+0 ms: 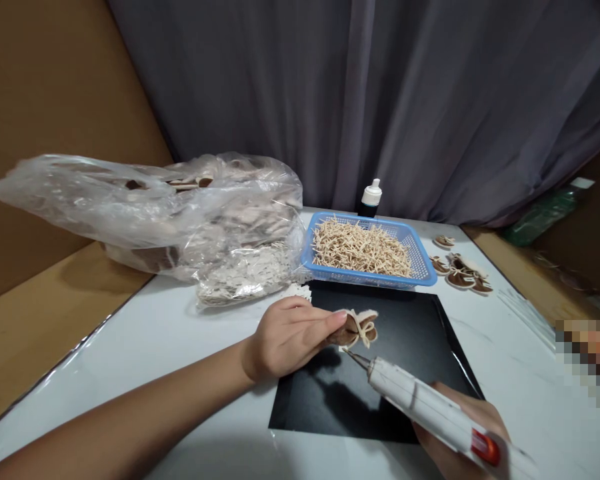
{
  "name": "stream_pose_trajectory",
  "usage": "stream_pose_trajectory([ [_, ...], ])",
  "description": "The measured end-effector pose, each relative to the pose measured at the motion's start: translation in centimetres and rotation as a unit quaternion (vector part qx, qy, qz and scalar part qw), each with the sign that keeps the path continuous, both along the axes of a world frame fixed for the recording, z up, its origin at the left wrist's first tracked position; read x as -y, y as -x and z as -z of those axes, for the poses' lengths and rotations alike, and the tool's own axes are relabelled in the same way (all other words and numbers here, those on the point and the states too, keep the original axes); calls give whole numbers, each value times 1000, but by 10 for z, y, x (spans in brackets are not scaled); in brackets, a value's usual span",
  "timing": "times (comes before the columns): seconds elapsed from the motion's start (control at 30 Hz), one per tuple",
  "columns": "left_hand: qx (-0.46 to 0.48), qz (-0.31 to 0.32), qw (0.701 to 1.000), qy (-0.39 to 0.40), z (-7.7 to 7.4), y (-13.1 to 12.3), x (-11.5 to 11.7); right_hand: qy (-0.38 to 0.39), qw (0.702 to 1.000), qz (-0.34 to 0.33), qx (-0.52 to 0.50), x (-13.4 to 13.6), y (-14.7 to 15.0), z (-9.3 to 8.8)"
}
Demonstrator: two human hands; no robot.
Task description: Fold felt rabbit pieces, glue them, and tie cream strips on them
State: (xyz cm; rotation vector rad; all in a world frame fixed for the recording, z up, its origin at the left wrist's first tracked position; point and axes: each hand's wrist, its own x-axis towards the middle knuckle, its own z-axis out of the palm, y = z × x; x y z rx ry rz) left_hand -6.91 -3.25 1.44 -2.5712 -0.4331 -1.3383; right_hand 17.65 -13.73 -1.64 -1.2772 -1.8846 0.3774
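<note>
Between the thumb and fingers of my left hand point(293, 333) is a small brown shoe-shaped ornament point(350, 330) with a cream cord bow and pale fluffy trim. My right hand point(460, 427) is wrapped round a white glue gun point(420, 403) with a metal nozzle and a red switch. The nozzle tip points up and left, close below the ornament; I cannot tell whether they touch. Beneath both hands lies a black mat point(395, 373). Behind it, a blue basket point(307, 257) holds a heap of small cream cord bows point(360, 247).
Large clear plastic bags point(180, 207) with pale and brown pieces bulge at the left. Several similar ornaments point(463, 277) lie right of the basket, near clear sticks point(527, 320). A white-capped bottle point(371, 197) stands behind the basket. A green bottle point(547, 213) is at far right.
</note>
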Motion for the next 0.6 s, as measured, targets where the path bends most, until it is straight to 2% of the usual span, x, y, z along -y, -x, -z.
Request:
stream_pose_trajectory([
  [0.37, -4, 6, 1000, 3, -1, 1, 0, -7, 1000, 20, 21, 0, 1, 2],
  [0.6, -5, 11, 1000, 9, 1, 1, 0, -4, 1000, 2, 2, 0, 0, 3],
])
